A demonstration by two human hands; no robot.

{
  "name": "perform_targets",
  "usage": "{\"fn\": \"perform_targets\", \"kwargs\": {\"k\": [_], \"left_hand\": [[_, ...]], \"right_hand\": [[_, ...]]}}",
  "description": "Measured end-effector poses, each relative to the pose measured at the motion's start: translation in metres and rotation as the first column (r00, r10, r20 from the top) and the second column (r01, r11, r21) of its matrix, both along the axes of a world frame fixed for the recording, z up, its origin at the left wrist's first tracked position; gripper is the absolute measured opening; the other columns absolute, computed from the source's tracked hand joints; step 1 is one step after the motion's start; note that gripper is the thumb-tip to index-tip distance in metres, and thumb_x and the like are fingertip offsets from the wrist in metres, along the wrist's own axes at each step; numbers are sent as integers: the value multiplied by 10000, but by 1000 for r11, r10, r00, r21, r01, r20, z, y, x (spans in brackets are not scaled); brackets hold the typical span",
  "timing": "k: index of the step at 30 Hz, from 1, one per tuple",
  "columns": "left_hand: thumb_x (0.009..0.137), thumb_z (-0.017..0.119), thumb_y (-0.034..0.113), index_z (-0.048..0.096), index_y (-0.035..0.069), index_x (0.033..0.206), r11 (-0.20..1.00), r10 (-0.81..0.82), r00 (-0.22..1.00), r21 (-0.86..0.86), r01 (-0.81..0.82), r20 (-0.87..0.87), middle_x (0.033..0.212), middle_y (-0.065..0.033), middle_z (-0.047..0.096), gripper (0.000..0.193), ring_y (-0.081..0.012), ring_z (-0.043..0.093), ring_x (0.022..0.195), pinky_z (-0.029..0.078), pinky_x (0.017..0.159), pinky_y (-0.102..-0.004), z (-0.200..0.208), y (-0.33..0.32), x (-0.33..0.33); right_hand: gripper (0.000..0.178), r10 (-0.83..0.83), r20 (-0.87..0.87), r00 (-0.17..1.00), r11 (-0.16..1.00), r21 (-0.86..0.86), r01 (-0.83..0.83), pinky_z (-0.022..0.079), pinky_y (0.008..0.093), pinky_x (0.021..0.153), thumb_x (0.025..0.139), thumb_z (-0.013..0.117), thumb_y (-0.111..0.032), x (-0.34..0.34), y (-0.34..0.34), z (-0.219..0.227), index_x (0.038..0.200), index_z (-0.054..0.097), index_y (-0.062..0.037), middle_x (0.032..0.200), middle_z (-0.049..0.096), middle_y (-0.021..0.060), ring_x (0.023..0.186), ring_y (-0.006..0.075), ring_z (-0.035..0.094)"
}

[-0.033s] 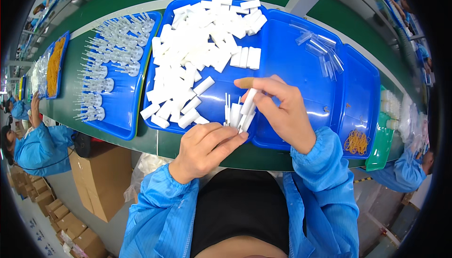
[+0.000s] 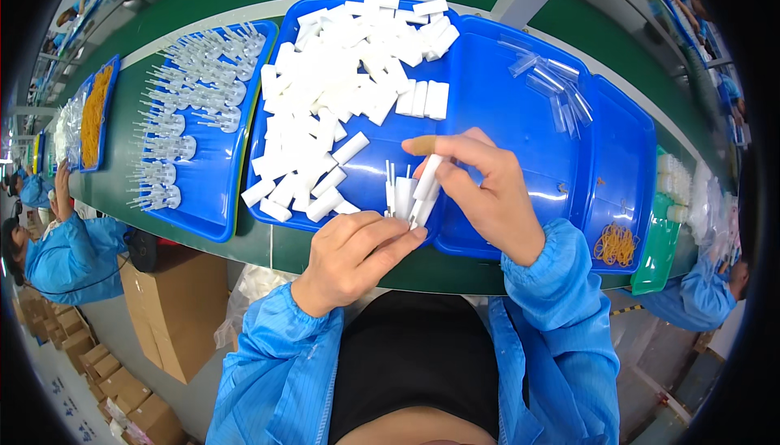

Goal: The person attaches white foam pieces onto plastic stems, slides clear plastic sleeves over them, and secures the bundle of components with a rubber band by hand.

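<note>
My left hand (image 2: 345, 262) is closed around the base of a clear plastic piece with thin upright pins (image 2: 389, 181); its fingers hide most of that base. White cylinders (image 2: 404, 195) stand among the pins. Between thumb and fingers, my right hand (image 2: 497, 197) pinches another white cylinder (image 2: 428, 175), tilted and close against the others. Whether a pin is inside this cylinder I cannot tell. A tan covering wraps one right fingertip. Just beyond my hands, a heap of white cylinders (image 2: 341, 79) lies in a blue tray (image 2: 382, 138).
At left, a blue tray (image 2: 213, 170) holds several clear pronged pieces (image 2: 175, 147). To the right, another blue tray (image 2: 504, 144) carries clear tubes (image 2: 556, 88), and a further one (image 2: 626, 169) has yellow rubber bands (image 2: 616, 246). A co-worker (image 2: 73, 250) is at far left.
</note>
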State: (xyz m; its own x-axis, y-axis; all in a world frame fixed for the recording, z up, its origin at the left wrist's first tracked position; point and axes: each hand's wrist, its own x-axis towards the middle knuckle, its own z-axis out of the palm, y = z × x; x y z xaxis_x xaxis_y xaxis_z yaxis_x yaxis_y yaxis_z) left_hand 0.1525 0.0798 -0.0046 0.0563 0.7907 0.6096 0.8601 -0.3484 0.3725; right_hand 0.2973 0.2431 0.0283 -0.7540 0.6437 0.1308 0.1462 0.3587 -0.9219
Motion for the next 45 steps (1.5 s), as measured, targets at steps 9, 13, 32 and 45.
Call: {"fn": "perform_targets", "kwargs": {"k": [9, 13, 32, 45], "left_hand": [[669, 782, -21, 731, 87, 1081, 995, 46, 991, 85, -57, 128, 1031, -74, 660, 429, -245, 644, 831, 542, 649, -326, -14, 1, -2], [694, 793, -90, 639, 76, 1115, 982, 63, 982, 164, -93, 179, 1052, -108, 657, 477, -276, 660, 823, 553, 637, -341, -23, 2, -7], [688, 813, -88, 667, 80, 1104, 868, 408, 890, 218, -447, 203, 970, -97, 634, 472, -271, 650, 818, 536, 692, -341, -25, -26, -39], [682, 801, -53, 742, 84, 1036, 975, 186, 974, 100, -200, 129, 959, -76, 679, 383, -259, 645, 826, 518, 693, -347, -16, -22, -25]], "right_hand": [[330, 97, 43, 994, 918, 381, -106, 411, 436, 991, 833, 615, -18, 5, -15, 3, 1134, 737, -79, 987, 710, 60, 1017, 233, 595], [321, 184, 61, 981, 810, 556, -186, 395, 487, 1031, 828, 654, -24, -1, -21, -5, 1140, 720, -62, 962, 700, 62, 1073, 255, 599], [262, 149, 291, 945, 486, 810, -326, 435, 378, 815, 794, 675, -58, -79, -7, -40, 1057, 678, -54, 991, 642, 55, 970, 247, 587], [300, 70, 193, 979, 982, 161, -102, 560, 345, 721, 841, 594, 45, -34, 0, -4, 1115, 688, -36, 946, 680, 133, 746, 243, 645]]}}
